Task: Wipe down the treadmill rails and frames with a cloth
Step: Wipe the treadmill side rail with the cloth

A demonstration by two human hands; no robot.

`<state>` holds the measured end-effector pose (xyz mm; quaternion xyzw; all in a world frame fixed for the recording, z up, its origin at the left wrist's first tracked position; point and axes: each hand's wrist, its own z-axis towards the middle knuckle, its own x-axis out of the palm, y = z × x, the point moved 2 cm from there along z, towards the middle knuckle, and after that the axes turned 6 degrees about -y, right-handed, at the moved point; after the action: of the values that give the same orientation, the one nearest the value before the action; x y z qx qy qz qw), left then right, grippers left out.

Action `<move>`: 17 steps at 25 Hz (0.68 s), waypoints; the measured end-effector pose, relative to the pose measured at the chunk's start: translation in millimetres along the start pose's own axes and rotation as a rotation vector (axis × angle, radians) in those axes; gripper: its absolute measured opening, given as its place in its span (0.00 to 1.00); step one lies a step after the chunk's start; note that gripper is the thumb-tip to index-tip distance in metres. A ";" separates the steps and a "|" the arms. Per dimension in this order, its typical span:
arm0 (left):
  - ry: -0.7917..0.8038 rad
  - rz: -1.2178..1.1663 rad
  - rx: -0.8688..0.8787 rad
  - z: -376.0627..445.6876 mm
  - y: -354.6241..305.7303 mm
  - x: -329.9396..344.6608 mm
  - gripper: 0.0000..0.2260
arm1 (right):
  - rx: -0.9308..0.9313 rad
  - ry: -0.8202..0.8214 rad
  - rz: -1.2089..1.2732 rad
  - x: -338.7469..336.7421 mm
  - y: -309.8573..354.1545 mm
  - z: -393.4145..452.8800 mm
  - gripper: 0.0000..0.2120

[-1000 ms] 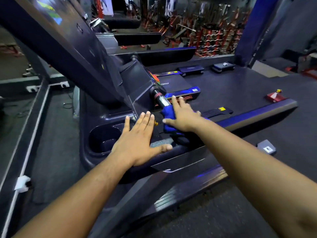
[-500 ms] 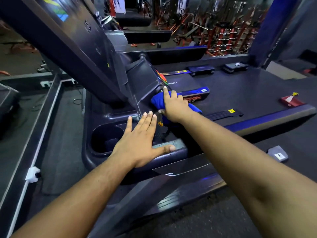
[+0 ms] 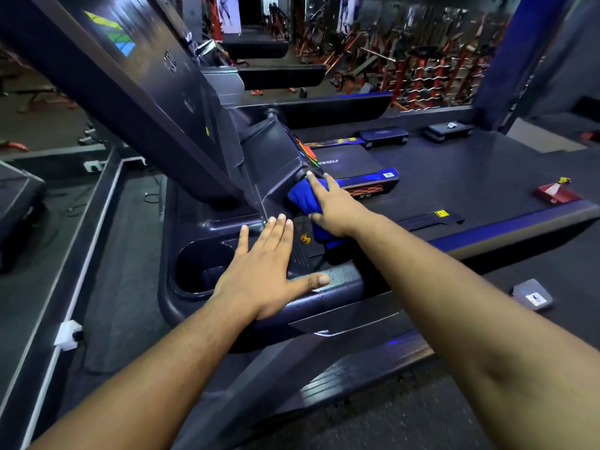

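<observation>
A dark treadmill console [image 3: 168, 102] slants across the upper left, with a cup-holder tray [image 3: 201, 267] below it. My right hand [image 3: 334, 206] presses a blue cloth [image 3: 303, 196] around the handlebar where it meets the console housing [image 3: 276, 164]; the bar itself is hidden under cloth and hand. My left hand [image 3: 266, 267] lies flat, fingers spread, on the tray's front rim [image 3: 344, 277]. The long side rail [image 3: 519, 225] runs to the right.
More treadmills [image 3: 324, 105] stand in a row behind. Step platforms [image 3: 383, 136] lie on the dark floor, with a red item [image 3: 555, 193] at right. Red weight racks [image 3: 422, 66] fill the back. A blue pillar [image 3: 506, 60] rises at the upper right.
My right hand has slid the blue cloth up the handlebar, from its lower grip to the console housing. My left hand has stayed flat on the tray rim.
</observation>
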<state>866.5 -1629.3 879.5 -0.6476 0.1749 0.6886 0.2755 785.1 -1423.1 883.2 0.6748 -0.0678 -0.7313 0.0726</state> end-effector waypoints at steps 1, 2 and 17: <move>-0.001 0.001 -0.005 -0.9 -0.5 -0.7 0.54 | -0.091 0.031 -0.060 -2.8 -1.9 -8.5 0.39; -0.006 -0.001 -0.014 -1.0 -0.5 -1.2 0.54 | -0.176 0.086 -0.125 -4.4 -5.7 -19.4 0.36; -0.083 -0.121 -0.015 -24.8 35.1 -9.4 0.53 | 0.095 0.279 0.199 1.5 87.0 -40.3 0.31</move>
<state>865.1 -1673.2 882.2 -0.6300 0.1188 0.6982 0.3185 826.4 -1508.7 895.7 0.7623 -0.1580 -0.6158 0.1213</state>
